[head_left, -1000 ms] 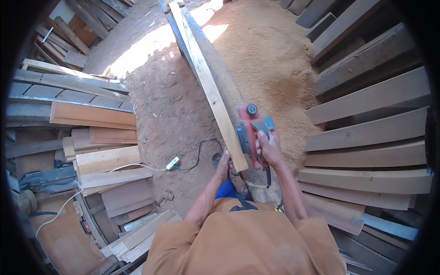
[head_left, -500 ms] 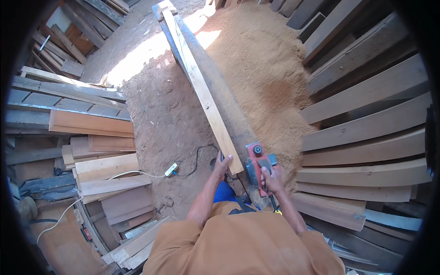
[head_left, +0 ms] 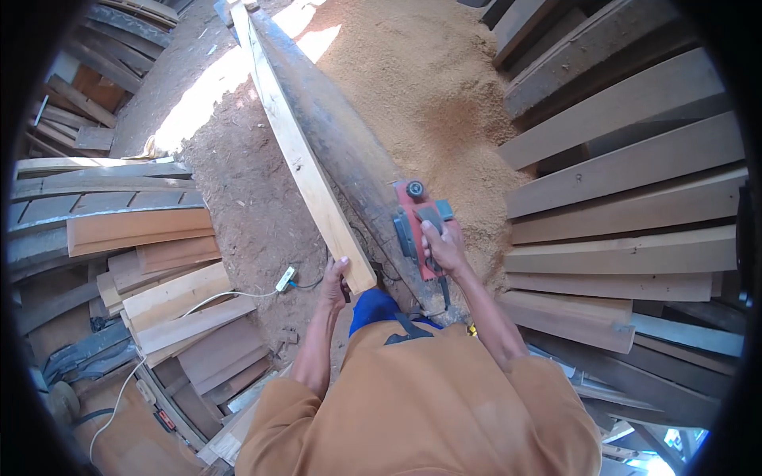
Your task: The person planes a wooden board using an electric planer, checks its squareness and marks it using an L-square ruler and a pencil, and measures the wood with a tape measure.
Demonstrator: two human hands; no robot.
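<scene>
Sawdust (head_left: 429, 79), loose, tan and heaped in soft mounds, spreads beside a long, narrow bench (head_left: 337, 131) whose flat top is grey, worn and dusty. To the other side lies a rough brown dirt floor (head_left: 238, 186) flecked with small chips, with a bright patch of sunlight near the bench's far end.

A long, straight piece of pale wood (head_left: 300, 170) runs from the far end of the bench toward the person, its near end out past the bench's left edge. It is square-edged and light yellow, with a dark knot partway along. The left hand (head_left: 336, 278) grips this near end, thumb pressed on the upper face and the other fingers around the side and partly hidden.

The right hand (head_left: 446, 249) holds a red and dark grey power planer (head_left: 417, 218) by its handle, fingers curled around the grip. The planer has a round black knob (head_left: 414, 189) at its front and is just to the right of the wood, apart from it, over the near part of the bench; whether it touches the bench cannot be told.

Blue cloth (head_left: 371, 309) shows below the wood's end, against a plain brown shirt (head_left: 429, 389). On the left, a thin white cord (head_left: 214, 299) crosses stacked boards (head_left: 178, 297) to a pale connector (head_left: 286, 278) on the dirt. A smooth reddish-brown board (head_left: 139, 231) lies farther up. Long grey-brown planks (head_left: 627, 176) line the right side in rows, closing in that edge.
</scene>
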